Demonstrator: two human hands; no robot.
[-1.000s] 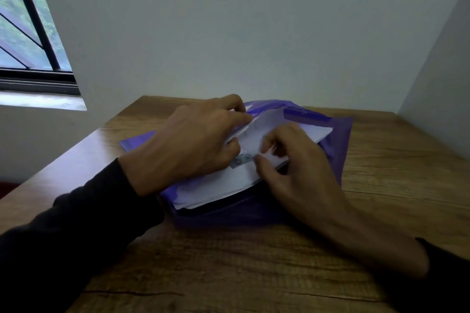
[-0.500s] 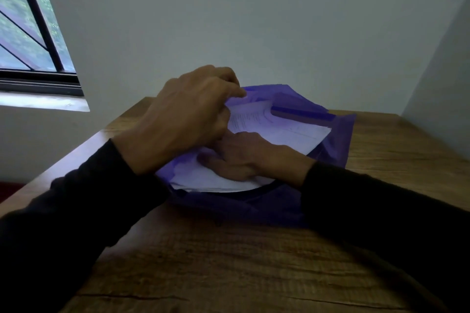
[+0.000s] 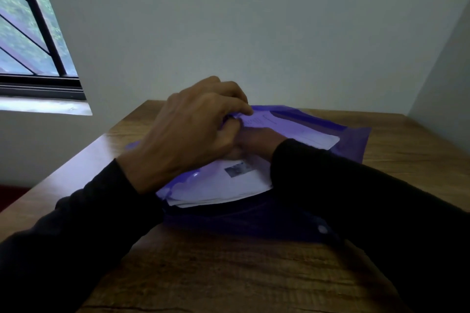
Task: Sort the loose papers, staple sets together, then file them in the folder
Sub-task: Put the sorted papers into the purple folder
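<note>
A translucent purple folder (image 3: 356, 146) lies on the wooden table (image 3: 229, 277), with a stack of white papers (image 3: 223, 188) inside it. The papers' near edge sticks out of the folder's mouth. My left hand (image 3: 193, 134) grips the folder's upper purple sheet at its far left part and holds it raised off the papers. My right hand (image 3: 259, 142) reaches in from the right and lies on top of the papers, under the raised sheet. Its fingertips are hidden behind my left hand.
The folder's dark front flap with a snap button (image 3: 322, 229) lies flat toward me. A window (image 3: 30, 33) with a sill is at the left. Walls close in the table behind and on the right.
My left hand lifted the purple sheet higher. My right hand moved from the papers' near edge to the left, in under that sheet, and its sleeve now crosses the folder.
</note>
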